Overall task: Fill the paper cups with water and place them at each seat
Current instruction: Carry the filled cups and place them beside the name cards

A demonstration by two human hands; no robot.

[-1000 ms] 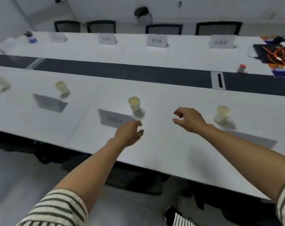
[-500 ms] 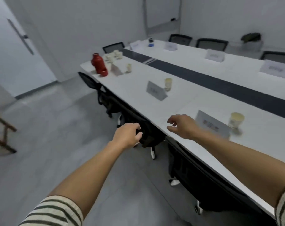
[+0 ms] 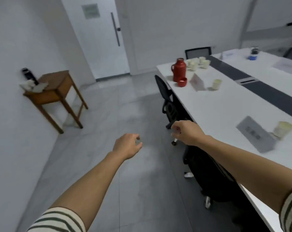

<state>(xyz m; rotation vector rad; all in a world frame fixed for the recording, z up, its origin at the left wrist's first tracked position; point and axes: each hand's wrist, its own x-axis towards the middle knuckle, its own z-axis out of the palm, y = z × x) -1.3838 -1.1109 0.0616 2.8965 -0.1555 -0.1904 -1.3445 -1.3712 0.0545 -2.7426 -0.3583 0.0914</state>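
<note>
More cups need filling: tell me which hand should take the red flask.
Right, probably. The right hand hangs empty near the table edge, on the side where the red flask stands beside the unplaced paper cups. The left hand, also empty, is out over the floor, farther from the table.

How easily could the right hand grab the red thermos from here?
Probably not yet. The red thermos stands at the far end of the table, well beyond the right hand, which hangs empty beside the near edge. Nothing blocks the way; walking closer should do.
</note>
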